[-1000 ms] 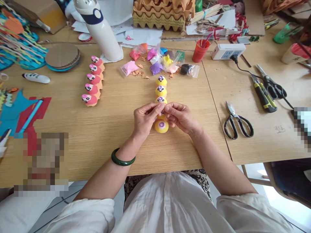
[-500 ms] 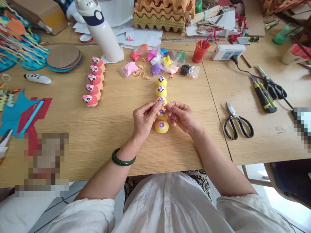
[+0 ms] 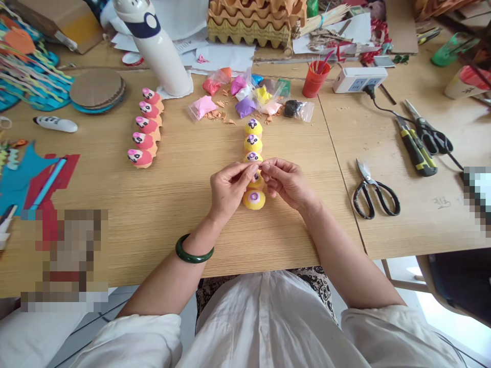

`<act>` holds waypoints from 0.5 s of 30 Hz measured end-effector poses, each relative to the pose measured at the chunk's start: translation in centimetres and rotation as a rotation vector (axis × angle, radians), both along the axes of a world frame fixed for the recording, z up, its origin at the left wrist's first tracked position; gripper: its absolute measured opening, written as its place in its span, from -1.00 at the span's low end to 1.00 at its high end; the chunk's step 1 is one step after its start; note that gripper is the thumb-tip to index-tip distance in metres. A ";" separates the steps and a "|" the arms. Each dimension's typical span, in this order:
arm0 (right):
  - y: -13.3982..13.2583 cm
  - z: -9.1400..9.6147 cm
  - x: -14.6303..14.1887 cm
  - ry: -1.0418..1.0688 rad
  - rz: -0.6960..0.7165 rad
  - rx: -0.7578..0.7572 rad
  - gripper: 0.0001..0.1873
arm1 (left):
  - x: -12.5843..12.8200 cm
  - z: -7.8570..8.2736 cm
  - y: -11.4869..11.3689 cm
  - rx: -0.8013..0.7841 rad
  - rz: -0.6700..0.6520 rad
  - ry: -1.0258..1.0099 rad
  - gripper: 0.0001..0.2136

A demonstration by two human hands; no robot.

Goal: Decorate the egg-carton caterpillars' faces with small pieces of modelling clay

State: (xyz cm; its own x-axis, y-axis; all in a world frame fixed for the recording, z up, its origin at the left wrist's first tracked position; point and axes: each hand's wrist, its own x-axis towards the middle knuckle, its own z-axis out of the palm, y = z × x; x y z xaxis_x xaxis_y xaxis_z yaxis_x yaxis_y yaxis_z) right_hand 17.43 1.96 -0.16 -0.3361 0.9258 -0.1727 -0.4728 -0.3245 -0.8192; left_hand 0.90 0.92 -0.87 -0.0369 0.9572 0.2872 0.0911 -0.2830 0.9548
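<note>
A column of yellow egg-carton cups (image 3: 253, 144) with purple-and-black painted faces runs down the middle of the wooden table. My left hand (image 3: 230, 187) and my right hand (image 3: 286, 184) meet above it, fingertips close together over the fourth cup (image 3: 257, 180). That cup is partly hidden behind my fingers. Whether my fingertips pinch anything small cannot be seen. Just below my hands lies the lowest yellow cup (image 3: 253, 199), with a purple ring on it. A jade-green bangle (image 3: 194, 249) circles my left wrist.
To the left stands a row of pink-and-orange carton figures (image 3: 144, 125). Bags of coloured clay (image 3: 245, 107) lie ahead, by a red pot (image 3: 316, 80) and a white power strip (image 3: 359, 80). Black-handled scissors (image 3: 376, 191) and a yellow-black tool (image 3: 416, 152) lie to the right.
My fingertips, slightly apart half a second ago, have closed together above the yellow cups. The view has shifted slightly.
</note>
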 end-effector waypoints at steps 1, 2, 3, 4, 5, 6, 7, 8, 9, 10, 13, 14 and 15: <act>0.0 0.0 0.0 0.004 0.001 -0.003 -0.53 | 0.0 0.1 0.0 0.013 0.000 -0.002 -0.69; 0.0 0.0 0.0 0.006 0.002 -0.005 -0.53 | 0.0 0.1 0.0 0.026 0.000 -0.007 -0.71; 0.0 0.0 0.1 0.005 0.005 -0.005 -0.54 | 0.0 0.1 0.0 0.039 -0.001 -0.012 -0.73; 0.0 -0.1 0.1 0.003 0.008 -0.004 -0.54 | 0.0 0.2 0.0 0.051 -0.004 -0.013 -0.76; 0.0 -0.1 0.1 -0.002 0.011 -0.001 -0.55 | 0.0 0.1 0.0 0.063 -0.003 -0.010 -0.78; 0.0 -0.1 0.1 -0.008 0.014 0.002 -0.55 | 0.0 0.1 0.0 0.073 -0.002 -0.001 -0.79; 0.0 -0.1 0.1 -0.013 0.013 0.005 -0.55 | 0.0 0.1 0.0 0.082 -0.001 0.011 -0.80; -0.1 -0.1 0.1 -0.021 0.008 0.009 -0.54 | -0.1 0.1 0.0 0.088 0.002 0.026 -0.81; -0.1 0.0 0.1 -0.032 -0.003 0.015 -0.53 | -0.1 0.0 0.0 0.092 0.003 0.040 -0.81; -0.1 0.1 0.0 -0.046 -0.022 0.026 -0.52 | -0.1 0.0 0.0 0.095 0.005 0.051 -0.81; -0.3 0.5 -0.2 -0.083 -0.091 0.061 -0.50 | -0.2 -0.1 0.0 0.099 0.017 0.073 -0.81; -0.3 0.6 -0.3 -0.088 -0.106 0.065 -0.49 | -0.2 -0.1 -0.1 0.102 0.024 0.081 -0.81; -0.3 0.6 -0.3 -0.088 -0.117 0.065 -0.48 | -0.2 -0.1 -0.1 0.106 0.031 0.088 -0.81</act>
State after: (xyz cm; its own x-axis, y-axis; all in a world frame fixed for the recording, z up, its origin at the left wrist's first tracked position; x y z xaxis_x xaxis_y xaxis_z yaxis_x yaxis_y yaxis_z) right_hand 17.13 1.64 0.48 -0.2118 0.9678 -0.1357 -0.4298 -0.2169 -0.8765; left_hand 0.71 0.81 -1.00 -0.0360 0.9201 0.3901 0.1837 -0.3776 0.9076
